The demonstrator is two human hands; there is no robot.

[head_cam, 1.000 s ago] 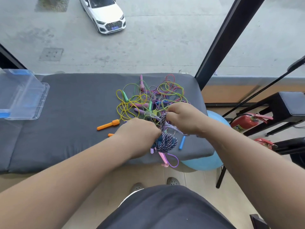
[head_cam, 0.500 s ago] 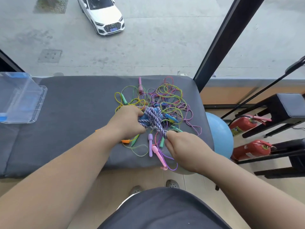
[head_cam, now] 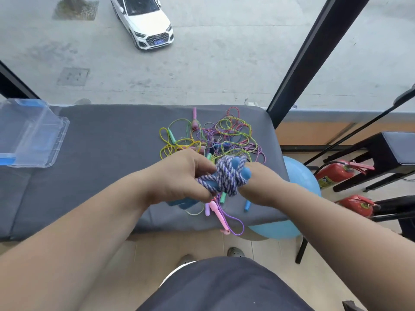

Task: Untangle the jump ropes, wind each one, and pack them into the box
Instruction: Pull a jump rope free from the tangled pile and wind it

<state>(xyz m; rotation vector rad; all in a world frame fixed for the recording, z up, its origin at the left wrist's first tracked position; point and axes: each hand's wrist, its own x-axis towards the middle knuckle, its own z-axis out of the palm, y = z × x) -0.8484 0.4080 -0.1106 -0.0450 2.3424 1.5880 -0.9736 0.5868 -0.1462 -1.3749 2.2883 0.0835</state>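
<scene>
Okay, both hands grip the wound rope [head_cam: 226, 178]: left hand [head_cam: 177, 176] fingers curled round its blue-handle end, right hand [head_cam: 258, 185] curled on the far side, fingertips hidden. Tangle [head_cam: 215, 140] lies just beyond the fingers on the bench [head_cam: 101, 158], box [head_cam: 33, 140] well off to their left. Risk: a slack grip lets the coil spring open, or a thin cord under the fingers snags and drags the tangle off the edge. Car [head_cam: 146, 21] plate and extinguisher [head_cam: 332, 173] label unreadable.

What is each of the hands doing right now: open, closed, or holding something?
Left hand: closed, gripping the purple-and-white rope bundle.
Right hand: closed, gripping the same bundle from the other side.
</scene>
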